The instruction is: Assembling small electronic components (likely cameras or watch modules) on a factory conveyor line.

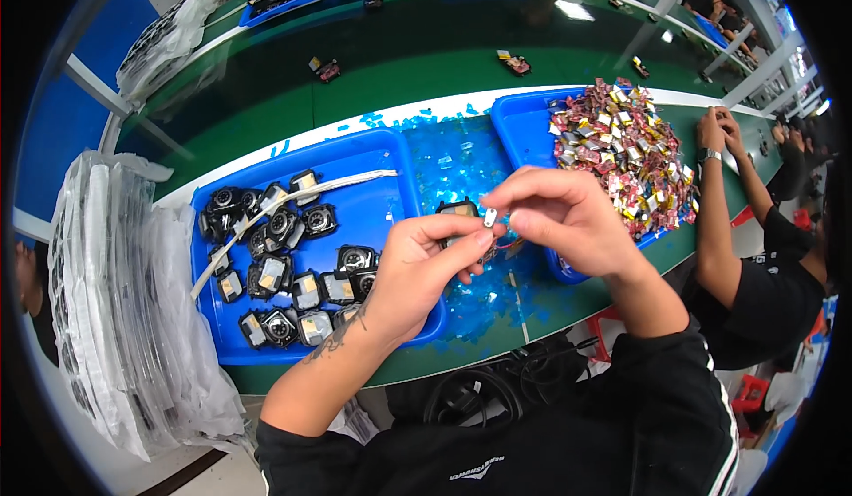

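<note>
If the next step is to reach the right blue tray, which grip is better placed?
Probably the right grip: it is close to the right blue tray, while the left grip is farther, nearer the left blue tray.

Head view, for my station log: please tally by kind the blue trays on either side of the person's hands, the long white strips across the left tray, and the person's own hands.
Trays: 2 (left blue tray, right blue tray)
Strips: 1 (long white strip)
Hands: 2 (left hand, right hand)
Total: 5

The wearer's two hands (422, 261) (572, 216), two near blue trays (364, 216) (524, 132), one whitish strip (346, 179)
</note>
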`<state>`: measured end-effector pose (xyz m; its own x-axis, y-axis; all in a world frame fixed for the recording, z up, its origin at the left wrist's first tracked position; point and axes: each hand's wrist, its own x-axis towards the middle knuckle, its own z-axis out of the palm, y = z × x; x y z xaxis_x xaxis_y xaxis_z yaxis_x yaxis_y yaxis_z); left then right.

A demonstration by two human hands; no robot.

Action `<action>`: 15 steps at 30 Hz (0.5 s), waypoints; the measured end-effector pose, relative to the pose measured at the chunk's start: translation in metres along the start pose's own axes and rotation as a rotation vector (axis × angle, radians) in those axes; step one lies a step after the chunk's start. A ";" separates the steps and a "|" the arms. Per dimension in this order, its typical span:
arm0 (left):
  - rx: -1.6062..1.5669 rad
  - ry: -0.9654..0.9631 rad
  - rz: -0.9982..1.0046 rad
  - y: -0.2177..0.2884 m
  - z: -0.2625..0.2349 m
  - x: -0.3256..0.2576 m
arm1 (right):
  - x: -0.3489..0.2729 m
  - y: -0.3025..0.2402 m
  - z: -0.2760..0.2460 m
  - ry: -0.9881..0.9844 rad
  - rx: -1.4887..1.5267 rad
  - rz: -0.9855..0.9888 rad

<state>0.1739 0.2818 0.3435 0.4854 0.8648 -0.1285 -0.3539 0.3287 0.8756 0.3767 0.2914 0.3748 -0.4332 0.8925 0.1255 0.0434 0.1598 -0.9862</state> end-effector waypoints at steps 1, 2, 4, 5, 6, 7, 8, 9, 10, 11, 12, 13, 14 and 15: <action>-0.008 -0.023 0.008 0.000 -0.001 0.000 | 0.000 0.008 0.000 -0.042 0.156 -0.025; -0.006 -0.053 -0.007 -0.001 -0.002 -0.001 | -0.002 0.011 -0.001 -0.060 0.171 -0.002; -0.038 -0.056 -0.016 -0.001 0.000 0.001 | -0.006 0.012 0.002 -0.017 0.255 0.050; -0.068 -0.059 -0.030 -0.001 0.000 0.001 | -0.007 0.012 0.004 0.029 0.343 0.105; -0.068 -0.055 -0.025 0.001 0.000 0.001 | -0.008 0.009 0.004 0.027 0.355 0.122; -0.067 -0.076 -0.027 0.002 0.000 0.001 | -0.009 0.009 0.003 0.025 0.352 0.122; -0.066 -0.099 -0.030 0.003 0.000 0.001 | -0.010 0.012 0.003 0.015 0.398 0.090; -0.068 -0.100 -0.028 0.003 0.001 0.000 | -0.011 0.013 0.003 0.004 0.444 0.059; -0.053 -0.114 -0.020 0.003 0.001 0.000 | -0.011 0.013 0.002 0.003 0.441 0.056; -0.038 -0.128 -0.012 0.003 0.001 0.000 | -0.011 0.013 0.002 -0.011 0.442 0.095; -0.038 -0.129 -0.008 0.002 0.001 -0.001 | -0.010 0.013 0.001 -0.024 0.442 0.135; -0.026 -0.145 0.010 0.000 0.001 -0.001 | -0.011 0.015 0.000 -0.025 0.439 0.132; -0.015 -0.160 0.028 0.000 0.001 -0.001 | -0.012 0.019 -0.002 -0.044 0.417 0.078; -0.015 -0.160 0.032 0.000 0.002 -0.001 | -0.013 0.020 -0.003 -0.064 0.395 0.025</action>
<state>0.1747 0.2808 0.3446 0.5945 0.8037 -0.0240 -0.3824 0.3089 0.8709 0.3854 0.2841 0.3533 -0.4917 0.8643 0.1060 -0.2896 -0.0475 -0.9560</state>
